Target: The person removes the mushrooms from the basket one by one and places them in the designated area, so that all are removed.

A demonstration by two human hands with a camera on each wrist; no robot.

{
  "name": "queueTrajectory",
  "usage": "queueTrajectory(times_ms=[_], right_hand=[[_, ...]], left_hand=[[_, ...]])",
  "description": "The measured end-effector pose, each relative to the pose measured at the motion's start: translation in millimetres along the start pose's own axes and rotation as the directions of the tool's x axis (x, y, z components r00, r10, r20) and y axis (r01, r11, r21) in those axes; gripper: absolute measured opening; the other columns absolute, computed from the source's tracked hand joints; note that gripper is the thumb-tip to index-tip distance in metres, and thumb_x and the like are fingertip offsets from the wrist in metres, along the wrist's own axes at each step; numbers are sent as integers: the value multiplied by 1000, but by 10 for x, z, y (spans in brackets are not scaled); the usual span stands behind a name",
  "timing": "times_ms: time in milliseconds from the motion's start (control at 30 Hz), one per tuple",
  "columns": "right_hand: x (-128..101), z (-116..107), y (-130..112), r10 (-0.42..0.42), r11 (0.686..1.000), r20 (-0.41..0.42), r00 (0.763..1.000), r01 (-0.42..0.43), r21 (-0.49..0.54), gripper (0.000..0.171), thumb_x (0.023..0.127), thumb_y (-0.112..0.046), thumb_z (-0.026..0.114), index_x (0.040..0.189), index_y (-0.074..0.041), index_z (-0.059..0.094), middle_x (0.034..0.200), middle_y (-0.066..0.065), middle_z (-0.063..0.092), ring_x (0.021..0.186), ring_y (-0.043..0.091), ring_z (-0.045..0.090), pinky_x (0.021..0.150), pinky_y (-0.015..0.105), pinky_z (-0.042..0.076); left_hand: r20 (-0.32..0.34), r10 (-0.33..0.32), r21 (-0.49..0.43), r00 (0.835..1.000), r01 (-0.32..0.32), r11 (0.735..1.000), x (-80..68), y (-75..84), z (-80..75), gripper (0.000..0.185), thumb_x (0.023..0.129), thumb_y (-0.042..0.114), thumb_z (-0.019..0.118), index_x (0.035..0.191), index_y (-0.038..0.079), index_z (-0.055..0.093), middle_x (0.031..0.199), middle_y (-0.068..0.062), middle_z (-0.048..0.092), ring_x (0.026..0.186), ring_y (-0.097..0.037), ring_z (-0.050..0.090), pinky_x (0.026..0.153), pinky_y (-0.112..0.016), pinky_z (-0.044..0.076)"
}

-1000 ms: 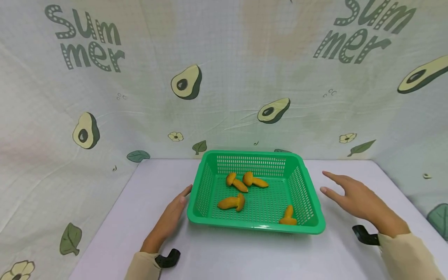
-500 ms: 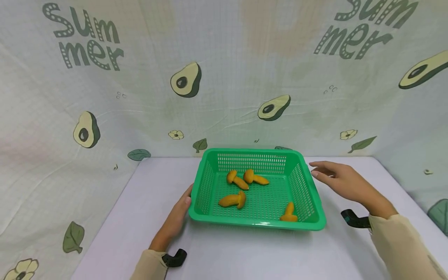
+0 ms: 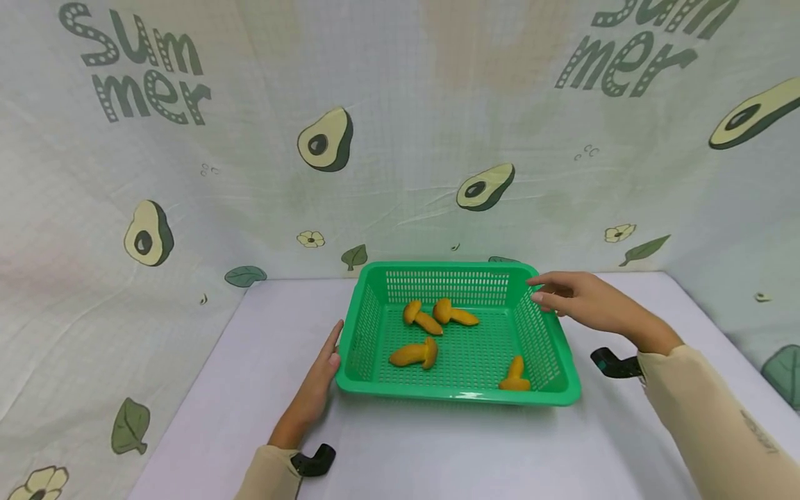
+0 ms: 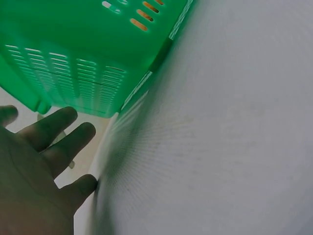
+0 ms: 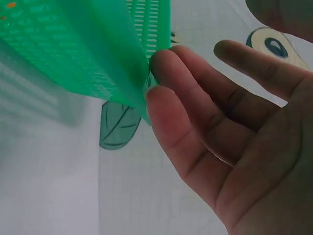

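Two hands flank the green basket [image 3: 550, 347]: the left hand [image 3: 312, 392] lies flat against its near-left corner, the right hand [image 3: 587, 302] meets the far-right rim, fingers relaxed and seemingly ungripping. Lifted unevenly, it could tip, rolling the four mushrooms [image 3: 414, 354] between them.

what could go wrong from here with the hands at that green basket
The right hand touches only the far right corner of the green basket, and the left hand lies flat against its left side, so neither has a real grip; a lift would likely tilt or drop it. The four orange mushroom-shaped pieces lie loose inside and would probably slide toward the low side. A sideways push might just skid the basket across the table.
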State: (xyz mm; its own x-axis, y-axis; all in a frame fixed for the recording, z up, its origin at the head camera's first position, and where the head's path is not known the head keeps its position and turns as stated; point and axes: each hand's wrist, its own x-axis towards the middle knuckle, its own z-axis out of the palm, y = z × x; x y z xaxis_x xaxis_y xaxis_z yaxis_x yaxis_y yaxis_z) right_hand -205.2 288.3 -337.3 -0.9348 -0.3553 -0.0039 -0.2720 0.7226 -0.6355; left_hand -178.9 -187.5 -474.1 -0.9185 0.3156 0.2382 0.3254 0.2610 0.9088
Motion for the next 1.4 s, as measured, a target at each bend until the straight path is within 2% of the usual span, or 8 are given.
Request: queueTrajectory(times_ms=[100,267,400,600,867,1167,1267,1400], right_hand=[[84,-7,-36,-10,999,72,997,6,52,52,103,-39,57,142,-5,53,111,9,70,92,23,67,80,38,55],[218,9,-109,-19,993,200,980,-4,118,54,102,-38,60,143,-5,53,119,9,67,104,29,66,85,41,56],[317,50,-182,-29,992,280,960,-7,126,53,100,-35,63,143,-7,54,130,12,63,109,27,64,86,44,56],[445,143,-235,-25,997,369,929,-2,75,49,98,-32,66,140,-9,58,124,8,66,102,21,65,86,42,55],[576,262,-285,-57,998,483,874,48,30,46,93,-26,73,134,-8,62,118,8,68,106,22,64,89,40,53],[628,399,-369,7,995,599,801,56,-87,45,87,-20,78,130,-11,67,120,9,68,111,26,62,90,46,52],[613,465,-386,49,990,612,789,41,-132,40,84,-19,80,123,-15,71,116,5,69,105,23,62,87,45,53],[601,526,-413,109,977,599,793,27,-214,31,80,-20,83,110,-21,74,108,-3,70,100,18,61,89,46,52]], left_hand=[[-11,-12,10,1000,12,1000,-12,8,-2,56,110,29,26,163,25,11,165,-11,18,145,-41,27,110,-73,8],[-3,31,30,1000,-31,999,-9,2,8,54,110,24,24,163,22,12,167,-6,13,151,-32,11,115,-65,8],[-4,49,36,999,-48,998,1,3,9,54,110,23,24,163,23,13,167,-3,14,152,-28,9,116,-62,8],[11,68,-1,998,-68,998,-5,-33,-1,56,110,24,27,163,18,13,167,-5,14,150,-34,14,113,-67,10],[29,62,-21,998,-62,998,3,-37,-5,56,110,24,27,163,20,11,167,0,13,151,-26,10,115,-63,9],[19,41,-20,999,-41,999,-1,-39,-2,56,109,26,28,163,25,13,166,1,13,151,-26,8,114,-66,6],[20,34,-15,999,-34,999,-35,-23,7,57,108,26,29,163,26,14,167,2,13,151,-25,8,114,-67,6],[17,47,-9,999,-47,999,-30,16,2,57,108,25,30,163,24,14,167,2,13,151,-24,8,115,-65,7]])
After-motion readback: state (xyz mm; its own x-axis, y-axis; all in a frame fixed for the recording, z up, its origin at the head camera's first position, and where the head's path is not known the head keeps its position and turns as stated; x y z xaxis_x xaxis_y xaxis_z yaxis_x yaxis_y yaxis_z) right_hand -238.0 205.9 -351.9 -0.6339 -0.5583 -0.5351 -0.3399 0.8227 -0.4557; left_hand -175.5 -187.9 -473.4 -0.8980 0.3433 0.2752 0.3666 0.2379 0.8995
